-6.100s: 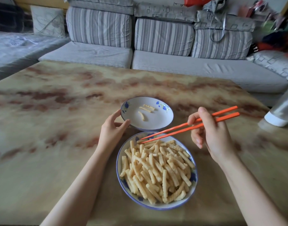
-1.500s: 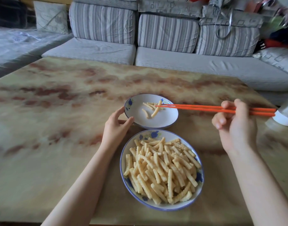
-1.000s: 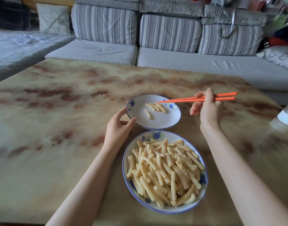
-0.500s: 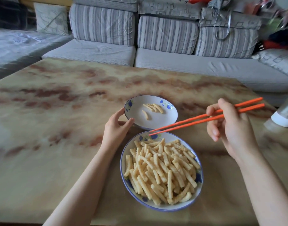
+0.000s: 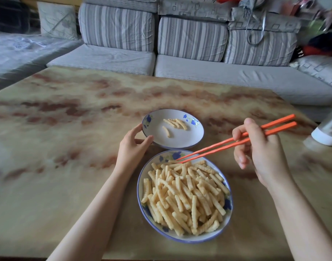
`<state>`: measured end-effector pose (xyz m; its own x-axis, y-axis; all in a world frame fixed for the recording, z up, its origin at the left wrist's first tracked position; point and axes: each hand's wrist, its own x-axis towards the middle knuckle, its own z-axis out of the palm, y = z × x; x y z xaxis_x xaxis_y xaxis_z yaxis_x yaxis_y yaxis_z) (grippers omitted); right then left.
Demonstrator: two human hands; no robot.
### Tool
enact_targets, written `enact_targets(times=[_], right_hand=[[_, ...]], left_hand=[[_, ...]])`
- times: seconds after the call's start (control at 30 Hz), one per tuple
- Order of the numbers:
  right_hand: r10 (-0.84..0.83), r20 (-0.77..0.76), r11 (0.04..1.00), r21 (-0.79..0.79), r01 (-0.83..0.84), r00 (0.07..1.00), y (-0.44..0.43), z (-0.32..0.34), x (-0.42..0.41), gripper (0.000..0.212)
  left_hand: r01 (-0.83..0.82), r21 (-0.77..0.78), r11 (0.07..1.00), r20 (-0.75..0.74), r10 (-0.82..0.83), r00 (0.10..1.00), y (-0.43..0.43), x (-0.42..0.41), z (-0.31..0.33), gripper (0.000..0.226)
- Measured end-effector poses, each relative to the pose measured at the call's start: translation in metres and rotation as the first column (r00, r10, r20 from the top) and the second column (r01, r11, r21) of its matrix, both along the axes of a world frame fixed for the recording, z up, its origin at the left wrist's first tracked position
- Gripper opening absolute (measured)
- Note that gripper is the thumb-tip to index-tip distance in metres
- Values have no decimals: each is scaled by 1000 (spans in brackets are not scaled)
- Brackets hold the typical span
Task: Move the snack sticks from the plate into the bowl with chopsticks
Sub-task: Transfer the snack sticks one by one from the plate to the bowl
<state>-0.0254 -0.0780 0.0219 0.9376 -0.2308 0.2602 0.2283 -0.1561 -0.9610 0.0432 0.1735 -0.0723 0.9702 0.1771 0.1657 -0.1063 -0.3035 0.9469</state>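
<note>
Chopsticks [image 5: 236, 142], orange, slant from upper right down to lower left. Their tips sit at the far edge of the heap of snack sticks [image 5: 186, 196], by the plate's [image 5: 167, 157] far rim. The right hand [image 5: 259, 151] has its grip closed round their upper halves, index finger on top. The two tips are drawn nearly together and I see nothing caught between them. Whether they touch the heap or sit just over it I cannot tell.

The heap lies below and to the left of that hand, so the reach is already made. What matters is the angle. The few sticks right under the tips run roughly left to right, close to the chopsticks' own line, which I judge awkward to pinch. Farther in, many point away from the person, across that line, and should be easier to take at mid-length.

The bowl [image 5: 180, 140] stands just beyond the plate on the counter [image 5: 67, 147], up and a little left of the tips. Its four sticks [image 5: 175, 123] lie toward the far side, three in a cluster slanting down to the right. The left hand [image 5: 131, 147] is the nearer one there, its grip curled on the near-left rim, steadying it. The carry looks short, away from the person.
</note>
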Motion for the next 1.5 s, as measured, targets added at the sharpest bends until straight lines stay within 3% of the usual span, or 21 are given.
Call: enact_targets(times=[0.1, 0.3, 0.4, 0.77, 1.03, 1.5], right_hand=[[-35, 39, 999, 35, 33, 999, 0, 0, 0, 45], [-132, 118, 959, 267, 97, 984, -5, 5, 7, 52], [-199, 141, 942, 301, 150, 970, -3, 4, 25, 42], [-217, 43, 970, 122, 210, 975, 21, -26, 85, 45], [-203, 61, 969, 158, 191, 977, 16, -21, 75, 44], [127, 55, 990, 53, -130, 990, -10, 10, 11, 45]], left_hand=[[-2, -5, 1000, -2, 2, 1000, 0, 0, 1, 48], [2, -14, 1000, -1, -2, 1000, 0, 0, -1, 48], [4, -11, 1000, 5, -4, 1000, 0, 1, -2, 48], [-3, 1, 1000, 0, 3, 1000, 0, 3, -3, 49], [2, -4, 1000, 0, -2, 1000, 0, 3, -3, 50], [3, 2, 1000, -7, -3, 1000, 1, 3, -3, 49]])
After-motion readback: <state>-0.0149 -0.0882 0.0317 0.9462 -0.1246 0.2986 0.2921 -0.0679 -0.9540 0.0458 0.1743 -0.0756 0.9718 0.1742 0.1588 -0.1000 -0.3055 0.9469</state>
